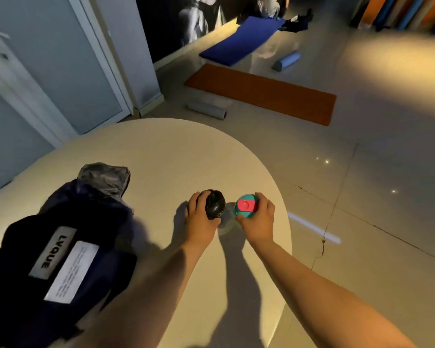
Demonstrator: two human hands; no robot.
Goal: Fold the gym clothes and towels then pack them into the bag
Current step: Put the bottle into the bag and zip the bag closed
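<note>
Navy fabric bag (68,222) lies stuffed at eight o'clock on the round white table (161,151), folding seemingly done, while left hand (199,218) grips a glossy black container (215,204), right hand (260,218) a teal pink-lidded bottle (246,205).

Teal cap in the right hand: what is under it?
Under the teal cap, gripped by the right hand, what looks like a clear bottle body shows faintly above the table. Cap and hand cover the rest.
</note>
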